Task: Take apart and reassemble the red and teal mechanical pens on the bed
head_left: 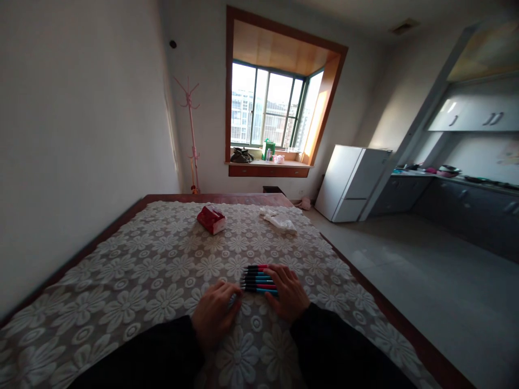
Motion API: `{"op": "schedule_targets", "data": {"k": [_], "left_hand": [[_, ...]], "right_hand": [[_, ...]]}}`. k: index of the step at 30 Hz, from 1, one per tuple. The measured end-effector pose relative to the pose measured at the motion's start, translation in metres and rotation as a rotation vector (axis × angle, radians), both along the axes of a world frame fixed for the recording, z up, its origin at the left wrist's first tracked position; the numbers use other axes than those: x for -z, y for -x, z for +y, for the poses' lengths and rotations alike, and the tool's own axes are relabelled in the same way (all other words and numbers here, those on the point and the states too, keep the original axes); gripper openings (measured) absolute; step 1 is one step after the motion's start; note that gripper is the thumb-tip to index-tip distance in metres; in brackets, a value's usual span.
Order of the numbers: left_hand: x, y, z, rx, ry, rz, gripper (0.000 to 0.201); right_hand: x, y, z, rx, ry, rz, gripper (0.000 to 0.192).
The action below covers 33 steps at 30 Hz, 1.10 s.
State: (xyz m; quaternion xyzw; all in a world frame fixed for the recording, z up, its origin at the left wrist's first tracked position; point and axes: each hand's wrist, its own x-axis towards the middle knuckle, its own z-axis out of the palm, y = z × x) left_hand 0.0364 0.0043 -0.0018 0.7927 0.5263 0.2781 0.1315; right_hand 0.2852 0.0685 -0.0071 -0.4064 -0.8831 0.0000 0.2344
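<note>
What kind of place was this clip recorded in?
Most likely a small home, a combined living and kitchen room: a table with a floral lace cloth, a white fridge, a kitchen counter under wall cabinets, and a bay window.

about six pens (pixel 258 279), two hands (pixel 214 316)

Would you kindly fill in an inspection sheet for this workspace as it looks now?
Surface: wooden table under white floral lace cloth.
Job's things: row of black pens with red and blue ends, lying side by side.
Clutter: red tissue pack; crumpled white cloth.
Hands: left hand and right hand flank the pens, fingers touching them.
Cables: nothing seen.
Surroundings: pink coat stand, bay window, white fridge, kitchen counter.
</note>
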Motion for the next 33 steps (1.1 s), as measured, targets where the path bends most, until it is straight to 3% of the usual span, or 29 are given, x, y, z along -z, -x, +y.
{"op": "schedule_targets", "data": {"k": [3,6,8,13,16,23,28,33], "left_hand": [[0.000,-0.001,-0.001,0.064,-0.024,0.028,0.024],[0.001,-0.001,0.000,0.119,-0.048,0.068,0.024],[0.001,-0.001,0.001,0.129,-0.051,0.082,0.021],[-0.002,-0.002,0.001,0.143,-0.064,0.085,0.018],[-0.002,-0.002,0.001,0.146,-0.068,0.102,0.019],[-0.002,-0.001,0.001,0.212,-0.101,0.126,0.036],[-0.001,0.001,0.001,0.282,-0.080,0.129,0.058],[0.001,0.001,0.000,0.166,0.003,-0.027,0.050]], "right_hand": [[0.000,0.005,0.003,0.015,0.068,-0.069,0.079],[-0.002,0.011,0.007,0.031,0.162,-0.105,0.086],[-0.004,0.014,0.009,0.061,0.178,-0.086,0.079],[-0.011,0.020,0.006,0.160,0.179,-0.125,0.035],[-0.012,0.021,0.001,0.167,0.148,-0.162,0.022],[-0.010,0.016,-0.001,0.029,0.124,-0.074,0.038],[-0.004,0.024,-0.007,-0.180,0.168,0.096,0.045],[-0.004,0.044,-0.029,-0.405,0.223,0.290,0.056]]}}
